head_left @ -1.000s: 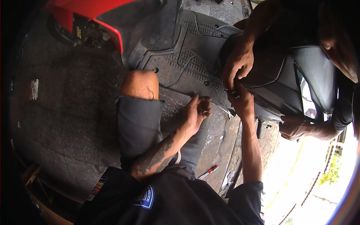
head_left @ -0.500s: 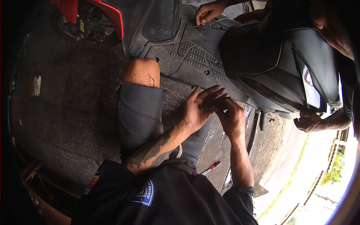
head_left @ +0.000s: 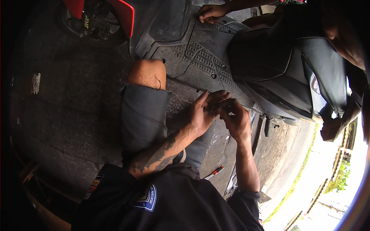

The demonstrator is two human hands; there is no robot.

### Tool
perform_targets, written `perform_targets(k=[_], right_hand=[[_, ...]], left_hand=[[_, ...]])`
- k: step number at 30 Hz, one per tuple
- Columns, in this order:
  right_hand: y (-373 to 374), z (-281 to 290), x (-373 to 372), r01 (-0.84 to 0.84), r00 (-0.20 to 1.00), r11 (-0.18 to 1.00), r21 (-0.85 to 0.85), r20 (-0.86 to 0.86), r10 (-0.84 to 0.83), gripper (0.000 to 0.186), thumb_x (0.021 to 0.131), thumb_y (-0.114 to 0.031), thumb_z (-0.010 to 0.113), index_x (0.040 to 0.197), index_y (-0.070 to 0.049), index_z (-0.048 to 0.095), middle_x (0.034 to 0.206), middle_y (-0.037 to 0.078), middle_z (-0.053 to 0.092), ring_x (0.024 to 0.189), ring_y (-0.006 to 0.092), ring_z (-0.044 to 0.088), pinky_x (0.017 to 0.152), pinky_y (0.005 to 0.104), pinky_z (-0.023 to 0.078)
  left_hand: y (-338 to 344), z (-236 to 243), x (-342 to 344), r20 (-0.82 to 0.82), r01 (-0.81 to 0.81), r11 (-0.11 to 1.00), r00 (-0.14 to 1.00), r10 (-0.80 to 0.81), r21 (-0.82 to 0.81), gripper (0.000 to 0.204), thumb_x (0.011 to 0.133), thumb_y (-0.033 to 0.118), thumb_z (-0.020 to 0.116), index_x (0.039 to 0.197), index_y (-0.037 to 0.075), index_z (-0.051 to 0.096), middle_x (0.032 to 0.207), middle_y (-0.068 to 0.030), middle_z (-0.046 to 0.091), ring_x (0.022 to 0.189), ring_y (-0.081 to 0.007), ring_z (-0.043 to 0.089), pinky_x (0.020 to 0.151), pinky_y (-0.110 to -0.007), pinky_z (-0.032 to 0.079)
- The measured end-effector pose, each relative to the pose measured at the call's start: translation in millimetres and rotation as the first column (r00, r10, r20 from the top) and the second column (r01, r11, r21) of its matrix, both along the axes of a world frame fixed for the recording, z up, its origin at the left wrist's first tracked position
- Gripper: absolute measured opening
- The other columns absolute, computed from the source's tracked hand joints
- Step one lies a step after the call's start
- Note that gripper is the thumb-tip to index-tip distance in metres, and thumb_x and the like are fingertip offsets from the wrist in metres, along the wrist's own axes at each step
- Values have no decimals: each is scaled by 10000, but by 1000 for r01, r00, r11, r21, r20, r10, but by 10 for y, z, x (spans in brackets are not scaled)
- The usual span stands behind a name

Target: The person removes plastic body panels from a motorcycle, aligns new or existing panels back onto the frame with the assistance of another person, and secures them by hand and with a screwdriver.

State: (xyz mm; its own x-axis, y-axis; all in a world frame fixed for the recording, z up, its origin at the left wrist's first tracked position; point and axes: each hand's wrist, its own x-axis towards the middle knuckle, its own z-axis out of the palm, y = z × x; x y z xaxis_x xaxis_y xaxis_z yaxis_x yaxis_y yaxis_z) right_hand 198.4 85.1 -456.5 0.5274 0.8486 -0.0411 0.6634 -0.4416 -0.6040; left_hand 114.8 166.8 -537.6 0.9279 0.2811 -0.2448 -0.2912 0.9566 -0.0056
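Above my thighs, my left hand (head_left: pixel 202 115) is turned palm up with its fingers curled in. My right hand (head_left: pixel 238 120) meets it from the right, thumb and fingers pinched together at the left fingertips. Something small seems to be between them, too dark and tiny to make out. Just beyond both hands lies the textured footboard (head_left: pixel 200 57) of a black scooter (head_left: pixel 266 57). A screwdriver (head_left: pixel 215 172) with a red and black handle lies on the floor by my right forearm.
Another person's hand (head_left: pixel 210 13) rests on the far part of the footboard; their other hand (head_left: pixel 331 129) hangs near the scooter's tail. A wheel (head_left: pixel 94 23) under red bodywork stands at the far left. My bare knee (head_left: pixel 148 73) is close to the footboard. Bright ground lies at right.
My hands stay together, with only slight finger movement. The other person's hand by the scooter's tail has come away from its underside, and the whole view has shifted a little.
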Motion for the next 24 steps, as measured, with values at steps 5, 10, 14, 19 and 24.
perform_targets(k=[5, 10, 14, 19, 24], right_hand=[[213, 63, 205, 62, 964, 992, 114, 251, -89, 94, 829, -75, 655, 908, -26, 638, 836, 108, 675, 609, 203, 645, 556, 299, 497], [631, -150, 885, 78, 942, 997, 6, 328, -76, 98, 794, -83, 653, 871, -24, 636, 831, 162, 661, 717, 326, 660, 603, 392, 513], [820, -280, 1250, -71, 925, 990, -118, 365, 109, 115, 792, -95, 643, 892, -39, 638, 824, 179, 654, 781, 368, 644, 642, 420, 504], [977, -316, 1246, -135, 897, 965, -223, 386, 214, 107, 814, -91, 620, 910, -50, 643, 804, 183, 647, 813, 367, 641, 655, 394, 503], [1001, -308, 1208, -160, 847, 962, -222, 469, 249, 106, 806, -101, 637, 900, -52, 648, 795, 175, 644, 788, 375, 634, 646, 409, 498]], left_hand=[[-109, -384, 20, -215, 15, 998, 977, -1, 62, 365, 984, 363, 394, 834, 71, 553, 720, -27, 544, 580, -117, 497, 517, -238, 396], [-70, -251, 55, -231, 104, 985, 971, -69, 140, 476, 994, 391, 351, 581, 155, 327, 505, 49, 284, 400, -63, 254, 388, -223, 156], [-56, -238, 85, -293, 106, 989, 953, -72, 100, 494, 994, 383, 354, 555, 159, 328, 492, 54, 270, 386, -64, 249, 375, -226, 148], [-63, -320, 78, -243, 62, 992, 970, -33, 111, 484, 990, 375, 368, 559, 158, 331, 495, 54, 272, 388, -65, 252, 375, -226, 154], [-65, -311, 72, -242, 76, 993, 969, -52, 90, 469, 983, 373, 383, 568, 160, 334, 500, 54, 266, 403, -69, 250, 399, -226, 162]])
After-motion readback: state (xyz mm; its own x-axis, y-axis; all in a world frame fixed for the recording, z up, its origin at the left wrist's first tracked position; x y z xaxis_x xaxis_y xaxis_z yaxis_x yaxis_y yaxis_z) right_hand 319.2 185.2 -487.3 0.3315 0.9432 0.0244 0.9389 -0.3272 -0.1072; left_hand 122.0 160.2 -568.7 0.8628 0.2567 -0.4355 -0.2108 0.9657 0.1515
